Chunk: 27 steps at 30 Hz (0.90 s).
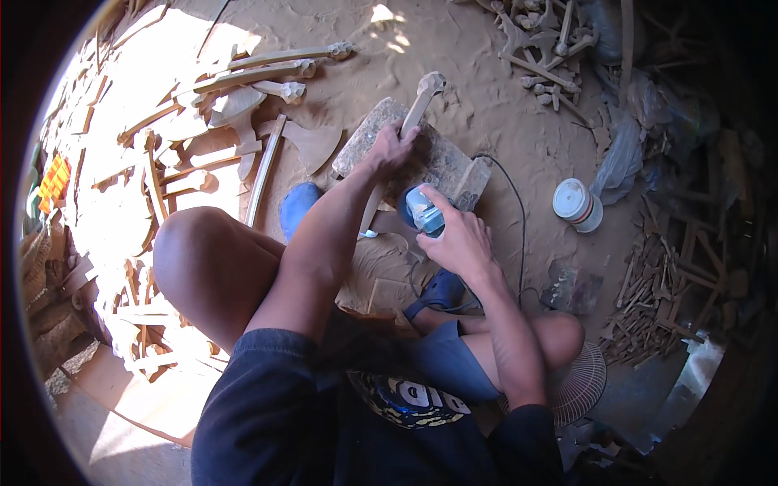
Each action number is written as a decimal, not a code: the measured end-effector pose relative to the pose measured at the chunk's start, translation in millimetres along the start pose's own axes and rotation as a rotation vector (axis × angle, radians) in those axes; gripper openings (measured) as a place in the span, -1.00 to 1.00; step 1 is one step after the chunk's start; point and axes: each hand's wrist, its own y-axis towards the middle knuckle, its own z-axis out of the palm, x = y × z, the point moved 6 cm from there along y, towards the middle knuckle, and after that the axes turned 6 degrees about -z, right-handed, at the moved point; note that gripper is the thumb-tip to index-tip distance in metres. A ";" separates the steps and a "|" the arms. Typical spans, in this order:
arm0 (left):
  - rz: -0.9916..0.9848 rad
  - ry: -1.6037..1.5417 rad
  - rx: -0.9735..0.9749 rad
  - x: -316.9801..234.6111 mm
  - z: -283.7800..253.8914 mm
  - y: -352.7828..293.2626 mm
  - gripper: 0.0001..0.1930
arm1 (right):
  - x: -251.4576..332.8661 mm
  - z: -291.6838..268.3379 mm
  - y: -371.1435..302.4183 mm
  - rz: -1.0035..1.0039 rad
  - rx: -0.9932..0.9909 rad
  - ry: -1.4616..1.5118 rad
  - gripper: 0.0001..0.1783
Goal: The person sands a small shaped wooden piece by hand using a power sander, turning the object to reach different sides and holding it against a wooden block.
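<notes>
My left hand (391, 151) is closed round a long pale carved wooden piece (421, 104) with a knobbed far end. It holds the piece over a worn, dusty block (366, 138) on the ground. A pale length shows below my left wrist, probably the same piece. My right hand (460, 241) grips a blue handheld power tool (427, 212) just right of my left forearm. Its working face is turned away, so I cannot tell whether it touches the wood. A dark cord (519, 202) loops over the dust to the right.
Several carved wooden pieces (267, 71) lie at the left, with more in a pile (547, 49) at the far right. A white tub (573, 199) stands right of the block. Small sticks (644, 300) are heaped beyond my right knee, near a round wire guard (585, 381).
</notes>
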 end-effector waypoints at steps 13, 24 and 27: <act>0.014 0.019 -0.016 -0.1 -2.2 -1.1 -0.50 | 1.6 3.3 -0.9 -0.008 -0.057 -0.136 -0.04; -0.003 0.029 -0.009 10.3 1.3 6.0 -0.48 | 5.3 6.3 0.7 0.010 0.019 0.071 -0.02; 0.004 0.028 -0.012 5.9 1.1 3.5 -0.47 | 6.4 11.7 0.5 0.016 0.049 0.076 -0.02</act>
